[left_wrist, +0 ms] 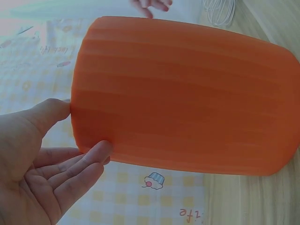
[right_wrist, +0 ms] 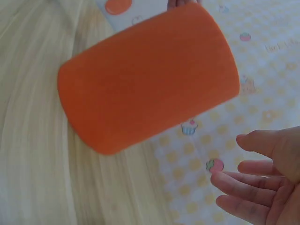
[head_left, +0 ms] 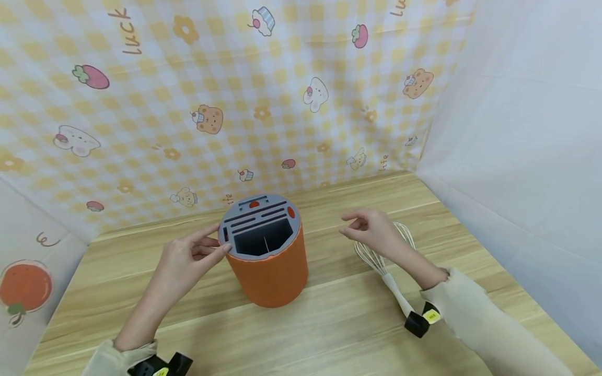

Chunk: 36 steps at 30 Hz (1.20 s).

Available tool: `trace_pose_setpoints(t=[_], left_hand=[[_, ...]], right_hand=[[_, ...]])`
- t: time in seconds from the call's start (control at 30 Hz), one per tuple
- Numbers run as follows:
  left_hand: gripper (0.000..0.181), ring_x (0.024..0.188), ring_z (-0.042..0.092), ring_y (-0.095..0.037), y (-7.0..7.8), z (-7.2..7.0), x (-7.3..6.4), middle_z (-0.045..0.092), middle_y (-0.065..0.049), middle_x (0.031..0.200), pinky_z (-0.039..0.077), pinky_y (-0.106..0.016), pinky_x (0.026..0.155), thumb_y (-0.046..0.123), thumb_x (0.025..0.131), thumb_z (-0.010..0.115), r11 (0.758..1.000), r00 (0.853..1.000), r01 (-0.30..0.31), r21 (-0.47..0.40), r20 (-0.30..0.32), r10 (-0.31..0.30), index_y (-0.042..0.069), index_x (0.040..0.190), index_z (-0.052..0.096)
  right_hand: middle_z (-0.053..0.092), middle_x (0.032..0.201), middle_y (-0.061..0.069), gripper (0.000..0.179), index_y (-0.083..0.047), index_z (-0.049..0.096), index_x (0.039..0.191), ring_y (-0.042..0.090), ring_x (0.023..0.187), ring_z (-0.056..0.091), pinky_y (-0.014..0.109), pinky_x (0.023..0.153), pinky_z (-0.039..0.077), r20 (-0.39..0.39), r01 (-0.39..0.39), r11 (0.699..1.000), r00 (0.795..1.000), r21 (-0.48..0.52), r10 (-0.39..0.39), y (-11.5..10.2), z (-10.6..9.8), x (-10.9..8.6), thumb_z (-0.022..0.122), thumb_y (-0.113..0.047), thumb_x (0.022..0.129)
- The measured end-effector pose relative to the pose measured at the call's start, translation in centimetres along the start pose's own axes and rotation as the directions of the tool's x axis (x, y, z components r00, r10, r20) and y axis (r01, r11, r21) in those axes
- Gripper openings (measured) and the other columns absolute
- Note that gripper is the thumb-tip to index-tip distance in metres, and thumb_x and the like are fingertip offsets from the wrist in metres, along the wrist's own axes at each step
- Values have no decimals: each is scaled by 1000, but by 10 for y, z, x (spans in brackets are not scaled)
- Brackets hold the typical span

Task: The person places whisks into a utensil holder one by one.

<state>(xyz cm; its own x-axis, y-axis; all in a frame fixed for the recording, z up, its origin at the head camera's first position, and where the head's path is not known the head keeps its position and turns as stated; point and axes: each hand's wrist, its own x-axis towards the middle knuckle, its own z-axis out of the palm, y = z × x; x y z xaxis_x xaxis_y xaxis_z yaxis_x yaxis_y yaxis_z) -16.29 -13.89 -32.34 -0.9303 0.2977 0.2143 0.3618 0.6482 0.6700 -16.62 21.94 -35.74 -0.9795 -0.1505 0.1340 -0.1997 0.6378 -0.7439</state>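
Note:
An orange, rounded knife holder stands upright on the table, its grey top cut with narrow slots and one large opening. My left hand holds it at the left side of the rim, thumb on the near edge and index finger farther back. In the left wrist view, the fingertips meet the ribbed orange wall. To the right of the holder, my right hand hovers with loosely bent fingers and nothing in them. Below and behind it lies a whisk with a white handle, partly covered by the hand and forearm.
The wood-grain table meets a yellow checked cloth backdrop behind the holder. A plain white sheet hangs along the right side, and a printed white one along the left.

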Motion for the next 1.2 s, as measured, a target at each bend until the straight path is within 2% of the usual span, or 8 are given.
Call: trace_pose_setpoints(t=[0.17, 0.27, 0.47, 0.6, 0.77, 1.0, 1.2], left_hand=[[54, 75, 66, -13, -1, 0, 0, 68, -10, 92, 50, -23, 61, 32, 86, 65, 1000, 1000, 3, -1, -4, -3, 3, 129, 52], [54, 75, 66, -12, -1, 1, 0, 68, -9, 92, 50, -23, 61, 32, 86, 65, 1000, 1000, 1, -6, -5, -1, 3, 129, 52], [53, 74, 66, -12, -2, 1, 1, 67, -9, 91, 50, -23, 60, 31, 85, 66, 1000, 1000, -1, -7, -4, 1, 4, 129, 52], [52, 74, 66, -12, -2, 2, 0, 68, -9, 91, 50, -23, 60, 30, 86, 66, 1000, 1000, -8, -9, -9, 8, 4, 129, 52], [51, 73, 66, -12, -2, 2, 0, 68, -9, 90, 50, -23, 61, 28, 86, 66, 1000, 1000, -17, -17, -14, 16, 4, 129, 53], [52, 75, 66, -12, -3, 2, 1, 67, -11, 92, 51, -22, 61, 29, 85, 66, 1000, 1000, 4, -31, -14, -5, 5, 129, 53], [52, 75, 66, -12, -4, 2, 1, 67, -10, 91, 51, -22, 61, 30, 85, 66, 1000, 1000, 1, -31, -16, -2, 6, 129, 53]], right_hand=[[65, 77, 2, 31, 3, 63, 108, 15, 71, 62, 33, 65, 50, 33, -39, 998, 999, -51, 40, 19, -6, -7, 66, -17, 85], [65, 75, 3, 30, 4, 63, 108, 16, 68, 62, 30, 60, 49, 42, -61, 997, 997, -47, 63, 30, -10, -12, 66, -16, 85], [65, 71, 7, 31, 10, 61, 108, 24, 65, 63, 28, 53, 45, 64, -87, 996, 994, -29, 89, 48, -15, -25, 65, -10, 85], [64, 71, 6, 31, 11, 61, 107, 19, 65, 61, 28, 55, 46, 74, -91, 995, 993, -41, 94, 56, -18, -33, 65, -10, 85], [59, 65, 4, 31, 11, 61, 108, 14, 56, 52, 23, 47, 40, 82, -96, 994, 992, -45, 100, 66, -22, -42, 65, -10, 85], [64, 68, 7, 30, 14, 61, 105, 16, 61, 60, 25, 51, 44, 106, -120, 992, 987, -40, 123, 78, -22, -53, 65, -8, 84], [63, 65, 5, 27, 11, 63, 101, 16, 61, 60, 25, 51, 44, 110, -151, 987, 982, -47, 156, 83, -20, -61, 66, -10, 84]])
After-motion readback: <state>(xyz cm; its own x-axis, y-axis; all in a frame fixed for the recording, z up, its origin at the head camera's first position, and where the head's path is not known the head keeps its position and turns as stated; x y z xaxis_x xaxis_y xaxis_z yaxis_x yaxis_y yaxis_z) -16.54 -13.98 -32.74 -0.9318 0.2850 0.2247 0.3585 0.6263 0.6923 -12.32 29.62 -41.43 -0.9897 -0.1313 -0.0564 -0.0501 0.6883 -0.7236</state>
